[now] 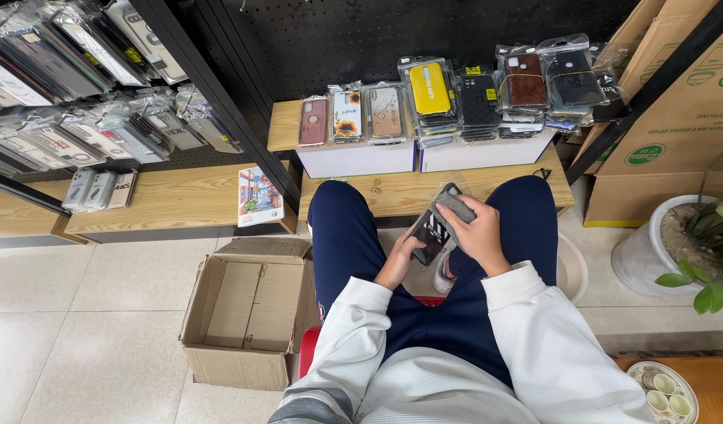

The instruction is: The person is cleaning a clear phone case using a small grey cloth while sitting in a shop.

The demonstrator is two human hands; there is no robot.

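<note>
A person sits with dark blue trousers and white sleeves, looking down at both hands between the knees. The left hand (398, 263) holds a dark phone case (430, 235) from below, with its grip closed around the bottom end of the case. The right hand (473, 234) has its grip closed on a grey cloth (454, 206), and the cloth lies on the top end of the same case. So the case is up in the air over the lap, held between the two hands.

In front of the knees is a low wooden shelf (495, 184). Two white boxes (424, 157) stand at its back edge. On top of the boxes lie many packed phone cases (448, 98), one of them yellow.

On the floor, by the left knee, stands an open cardboard box (248, 310). A small picture book (259, 196) leans at the right end of another wooden shelf (181, 202) on the left. A white plant pot (660, 251) stands on the floor at the right.
</note>
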